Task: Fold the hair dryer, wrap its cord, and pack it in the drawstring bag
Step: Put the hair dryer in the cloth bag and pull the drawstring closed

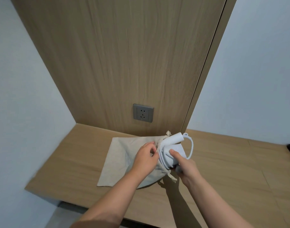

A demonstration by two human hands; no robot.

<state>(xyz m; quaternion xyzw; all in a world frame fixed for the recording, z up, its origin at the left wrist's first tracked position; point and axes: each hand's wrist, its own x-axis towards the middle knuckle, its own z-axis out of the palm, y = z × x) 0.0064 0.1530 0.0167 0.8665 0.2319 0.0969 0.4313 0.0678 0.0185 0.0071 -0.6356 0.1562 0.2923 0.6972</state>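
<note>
One white hair dryer point(173, 139), smooth plastic and folded, is sitting at the mouth of one flat beige cloth drawstring bag point(118, 162) on the wooden counter point(223, 162), its round cord point(192, 145) looping to the right. The left hand point(145, 160) is pinching the bag's gathered rim, and the right hand point(187, 168) is gripping the dryer's near end.

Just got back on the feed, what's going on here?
A person is packing the dryer into the bag, which lies on a wooden shelf. The left hand pinches the bag's mouth, and the right hand grips the dryer at the opening. The dryer is not yet inside, and a loop of cord sticks out to the right.
</note>
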